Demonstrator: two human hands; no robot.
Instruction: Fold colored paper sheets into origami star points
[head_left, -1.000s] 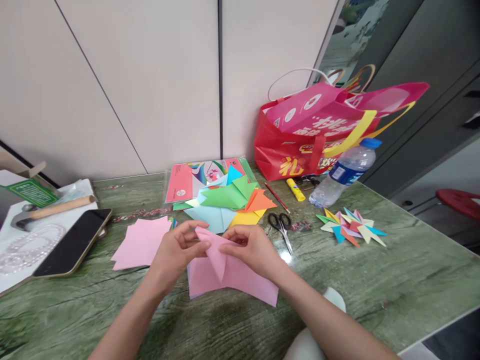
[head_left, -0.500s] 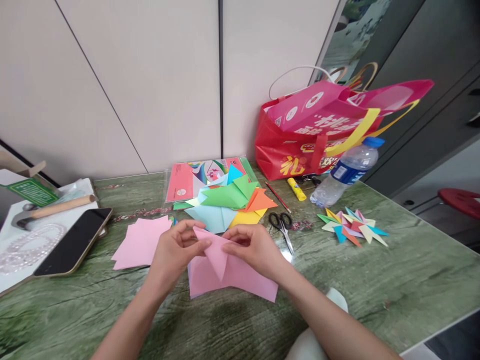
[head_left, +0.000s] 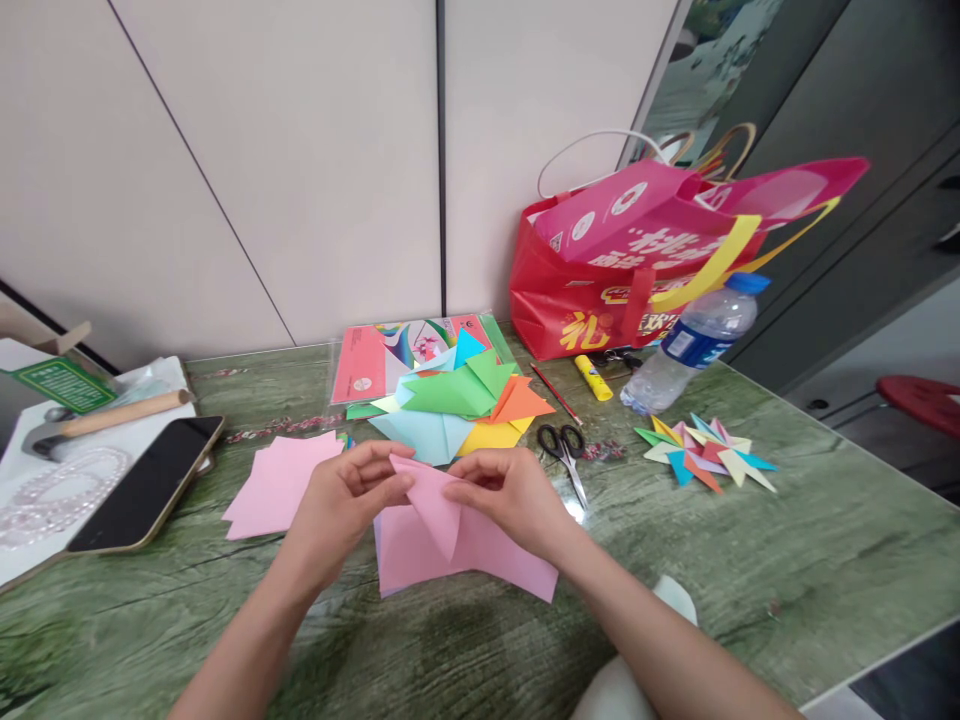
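Pale cabinet panels [head_left: 300, 170] stand behind a green, wood-grained tabletop [head_left: 840, 540]. At far left, a wooden-handled hammer [head_left: 124, 414] lies beyond clear beaded strands [head_left: 64, 490], with a dark-screened phone [head_left: 146, 490] just beside them. Next come loose pink sheets [head_left: 270, 490], partly hidden by the left hand [head_left: 337, 505]. Its fingers are clamped on the left side of a folded pink paper [head_left: 431, 505], held between both hands above a broader pink piece [head_left: 491, 560]; I cannot tell whether the two are joined. Coloured folded papers [head_left: 457, 395] are heaped behind. The right hand [head_left: 510, 500] has its fingers pinched on the fold's right side. Further right are scissors [head_left: 564, 450], a yellow glue stick [head_left: 592, 378], a tilted bottle [head_left: 694, 340] and many-pointed paper stars [head_left: 709, 455].
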